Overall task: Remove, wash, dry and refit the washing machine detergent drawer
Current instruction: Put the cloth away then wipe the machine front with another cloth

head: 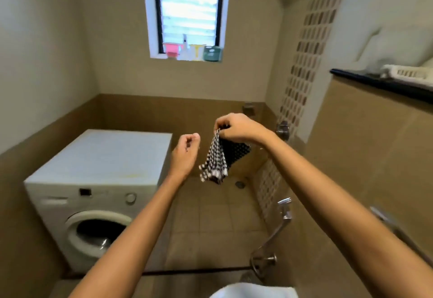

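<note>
Midair, black-and-white checked cloth (pixel 220 159) in right hand (pixel 236 127)

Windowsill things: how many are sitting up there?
4, in a row on the windowsill: a pink tub at the left, then a clear bottle, a yellow item and a green container at the right. It is blurry, so more may hide behind.

left arm (pixel 140 227): bare, stretched forward and up | left hand (pixel 185 153): raised, fingers loosely curled, holding nothing (thumb tip close to forefinger) | right arm (pixel 328 192): bare, reaching in from lower right | right hand (pixel 236 127): slightly higher, near the left, knuckles up, fingertips pinching the top of a hanging checked cloth (pixel 218 159)
</note>
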Demonstrator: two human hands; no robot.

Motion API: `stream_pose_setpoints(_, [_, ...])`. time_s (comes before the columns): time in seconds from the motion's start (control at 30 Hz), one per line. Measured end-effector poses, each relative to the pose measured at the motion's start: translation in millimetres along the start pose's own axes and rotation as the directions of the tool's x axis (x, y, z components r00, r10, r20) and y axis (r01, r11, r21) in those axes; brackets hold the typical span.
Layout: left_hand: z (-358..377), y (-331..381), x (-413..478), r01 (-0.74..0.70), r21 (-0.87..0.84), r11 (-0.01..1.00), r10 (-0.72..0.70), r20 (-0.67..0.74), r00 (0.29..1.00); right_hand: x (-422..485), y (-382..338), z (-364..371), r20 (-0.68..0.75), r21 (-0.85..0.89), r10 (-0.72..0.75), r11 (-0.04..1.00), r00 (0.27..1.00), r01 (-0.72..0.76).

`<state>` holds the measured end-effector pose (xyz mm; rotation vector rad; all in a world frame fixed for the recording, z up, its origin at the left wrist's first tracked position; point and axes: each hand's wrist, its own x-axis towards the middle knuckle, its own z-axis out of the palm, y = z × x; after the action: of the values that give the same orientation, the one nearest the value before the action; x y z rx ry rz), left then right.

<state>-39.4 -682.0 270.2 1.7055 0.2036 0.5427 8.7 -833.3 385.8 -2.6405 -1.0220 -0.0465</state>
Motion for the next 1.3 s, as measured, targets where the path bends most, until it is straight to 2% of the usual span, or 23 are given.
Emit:
stream_pose_setpoints(0.1, [-65,-25,-18,0.126,-0.1,0.987,-0.1,0.235,0.967,21,-51,60,0.198,0.018,-0.043,0.999,0.979,0.04])
stream_pose_setpoints(0.17, [-114,-46,-28,0.188,-0.081,0.979,-0.158,0.291,0.944,36,-86,97,0.284,0.081,-0.083,0.995,0.955,0.062])
stream_pose_setpoints(0.23, [-159,-67,-35,0.246,-0.077,0.966,-0.214,0.289,0.933,51,-119,129,0.316,0.157,-0.131,0.984,0.94,0.084])
stream_pose_setpoints(0.33, [-221,-91,-39,0.272,-0.059,0.96,-0.25,0.252,0.935,76,-166,173,0.261,0.259,-0.202,0.957,0.944,0.133])
stream_pose_setpoints(0.43, [-270,-115,-39,0.28,-0.062,0.958,-0.26,0.227,0.939,96,-204,216,0.157,0.421,-0.19,0.9,0.969,0.108])
stream_pose_setpoints(0.57, [-316,-146,-35,0.368,-0.111,0.923,-0.349,0.164,0.923,115,-243,271,-0.053,0.467,-0.029,0.883,0.998,0.051])
stream_pose_setpoints(0.63, [-333,-159,-27,0.412,-0.173,0.895,-0.398,0.108,0.911,125,-255,295,-0.107,0.56,0.089,0.828,0.99,-0.013])
stream_pose_setpoints(0.7, [-347,-171,-17,0.424,-0.198,0.884,-0.42,0.068,0.905,137,-264,313,0.009,0.672,0.18,0.728,0.984,-0.139])
stream_pose_setpoints(0.8, [-363,-188,5,0.443,-0.161,0.882,-0.447,0.015,0.895,163,-275,339,0.224,0.716,0.185,0.635,0.957,-0.29])
stream_pose_setpoints(0.9, [-376,-209,33,0.446,-0.127,0.886,-0.447,0.022,0.894,196,-281,357,0.261,0.733,0.187,0.6,0.947,-0.32])
stream_pose_setpoints(1.03, [-395,-235,78,0.474,-0.157,0.866,-0.484,-0.03,0.875,250,-282,377,0.359,0.827,0.186,0.39,0.914,-0.404])
stream_pose_setpoints(1.2, [-404,-268,147,0.558,-0.221,0.8,-0.574,-0.008,0.819,319,-263,400,0.439,0.842,0.193,0.253,0.877,-0.477])
stream_pose_setpoints(1.3, [-403,-287,194,0.586,-0.24,0.774,-0.612,-0.047,0.789,367,-247,411,0.512,0.816,0.179,0.204,0.84,-0.54])
